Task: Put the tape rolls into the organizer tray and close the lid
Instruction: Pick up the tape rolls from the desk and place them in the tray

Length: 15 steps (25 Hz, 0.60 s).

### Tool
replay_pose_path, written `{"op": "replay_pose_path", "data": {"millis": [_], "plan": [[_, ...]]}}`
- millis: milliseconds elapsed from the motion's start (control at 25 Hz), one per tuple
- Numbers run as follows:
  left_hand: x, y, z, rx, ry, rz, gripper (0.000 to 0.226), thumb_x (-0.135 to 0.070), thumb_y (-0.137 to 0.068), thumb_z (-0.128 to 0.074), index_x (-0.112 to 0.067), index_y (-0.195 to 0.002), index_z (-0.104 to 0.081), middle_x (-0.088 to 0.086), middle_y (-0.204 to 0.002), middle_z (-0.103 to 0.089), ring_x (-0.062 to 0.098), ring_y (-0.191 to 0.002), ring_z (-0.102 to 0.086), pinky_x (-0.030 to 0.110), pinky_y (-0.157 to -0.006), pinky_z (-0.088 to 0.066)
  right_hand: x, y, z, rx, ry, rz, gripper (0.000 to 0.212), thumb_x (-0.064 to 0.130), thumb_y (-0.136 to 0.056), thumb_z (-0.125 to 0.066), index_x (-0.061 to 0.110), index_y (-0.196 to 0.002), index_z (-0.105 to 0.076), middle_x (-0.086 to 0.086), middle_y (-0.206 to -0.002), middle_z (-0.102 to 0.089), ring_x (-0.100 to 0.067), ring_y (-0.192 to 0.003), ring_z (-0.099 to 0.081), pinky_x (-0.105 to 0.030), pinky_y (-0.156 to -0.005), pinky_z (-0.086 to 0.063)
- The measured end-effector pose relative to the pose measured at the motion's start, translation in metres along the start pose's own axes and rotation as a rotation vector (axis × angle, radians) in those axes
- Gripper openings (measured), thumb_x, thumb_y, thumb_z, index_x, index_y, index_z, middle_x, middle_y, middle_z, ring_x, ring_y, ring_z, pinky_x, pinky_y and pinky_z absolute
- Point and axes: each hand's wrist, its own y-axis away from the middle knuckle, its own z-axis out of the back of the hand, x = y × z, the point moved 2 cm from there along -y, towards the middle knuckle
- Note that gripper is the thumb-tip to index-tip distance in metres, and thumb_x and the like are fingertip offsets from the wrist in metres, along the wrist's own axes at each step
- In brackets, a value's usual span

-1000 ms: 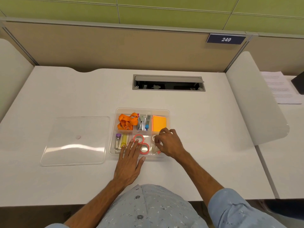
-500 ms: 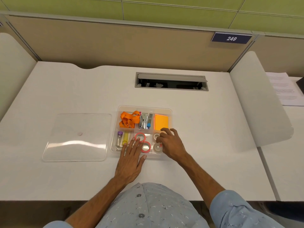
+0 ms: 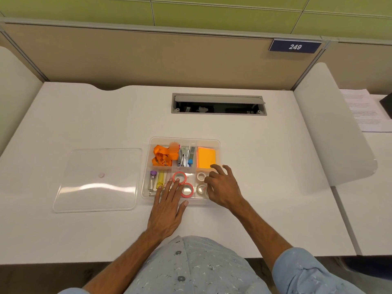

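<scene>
Fingers of my right hand [image 3: 222, 187] spread loosely, hiding part of the lower white tape roll [image 3: 200, 189]; they have lifted off since a second ago. Left hand [image 3: 167, 206] lies flat, unchanged, fingertips perhaps touching the pink tape roll [image 3: 179, 177] inside the clear plastic organizer tray [image 3: 218, 143]. Transparent lid [image 3: 96, 179] sits on the bench [image 3: 84, 115].

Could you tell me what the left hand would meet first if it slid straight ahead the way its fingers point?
Probably the nearer pink tape roll in the organizer tray: the left hand lies flat, fingertips already at its rim. Whether they touch it is unclear.
</scene>
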Motion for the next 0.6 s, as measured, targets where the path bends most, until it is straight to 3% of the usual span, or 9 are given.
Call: {"op": "replay_pose_path", "data": {"millis": [80,200,440,600], "plan": [[0.0002,0.0003,-0.0001,-0.004,0.001,0.006,0.071,-0.062,-0.111,-0.031,-0.028,-0.172,-0.018,0.005,-0.177,-0.029,0.029,-0.165,-0.023,0.047,-0.136,0.003,-0.0036,0.0039,-0.0006,-0.029,-0.018,-0.035,0.040,0.058,-0.090,-0.062,0.025,-0.101,-0.081,0.001,-0.116,-0.079,-0.025,-0.138,-0.054,-0.061,-0.119,-0.029],[-0.0006,-0.0003,-0.0002,0.007,-0.009,0.013,0.072,-0.063,-0.111,-0.029,-0.023,-0.171,-0.026,0.007,-0.176,-0.031,0.031,-0.164,-0.025,0.043,-0.135,0.007,-0.0067,0.0068,-0.0034,0.007,0.009,-0.038,0.056,0.074,-0.087,-0.058,0.023,-0.093,-0.081,0.000,-0.108,-0.080,-0.028,-0.134,-0.058,-0.067,-0.119,-0.027],[0.0000,-0.0006,0.0004,0.007,-0.011,0.012,0.072,-0.063,-0.111,-0.028,-0.021,-0.170,-0.030,0.007,-0.176,-0.032,0.031,-0.164,-0.025,0.045,-0.135,0.004,0.0004,0.0007,-0.0061,0.134,0.069,-0.080,0.059,0.074,-0.089,-0.056,0.024,-0.106,-0.080,0.001,-0.118,-0.079,-0.024,-0.149,-0.042,-0.061,-0.123,0.008],[0.0000,0.0003,0.0001,0.015,-0.010,0.020,0.072,-0.063,-0.111,-0.027,-0.021,-0.170,-0.030,0.007,-0.177,-0.030,0.030,-0.165,-0.023,0.052,-0.136,-0.006,0.0030,-0.0001,-0.0023,0.075,0.078,-0.118,0.058,0.071,-0.084,-0.063,0.021,-0.108,-0.077,-0.002,-0.114,-0.080,-0.027,-0.151,-0.041,-0.066,-0.126,0.001]]}}
